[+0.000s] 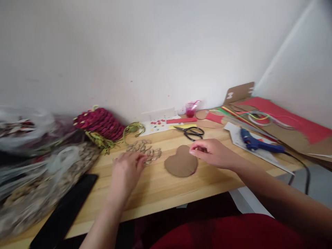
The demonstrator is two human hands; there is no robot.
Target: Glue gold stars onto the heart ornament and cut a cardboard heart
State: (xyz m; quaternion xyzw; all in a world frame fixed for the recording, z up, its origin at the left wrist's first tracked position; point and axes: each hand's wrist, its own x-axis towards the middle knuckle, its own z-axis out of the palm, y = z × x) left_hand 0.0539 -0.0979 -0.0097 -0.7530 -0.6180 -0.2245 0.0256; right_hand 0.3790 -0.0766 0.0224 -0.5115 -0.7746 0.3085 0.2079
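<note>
A brown cardboard heart lies on the wooden table in front of me. At its upper right edge my right hand is closed, thumb and forefinger pinched together on the rim. My left hand hovers low beside a loose pile of small tan shells, its fingers curled inward; whether a shell is between them is hidden. Behind the heart rest black-handled scissors, near a strip of yellow paper.
A blue glue gun with a cord lies on white card at right, near coloured strips and red paper. To the left are a plastic bag of shells, a black flat object and a dark red scaly craft piece.
</note>
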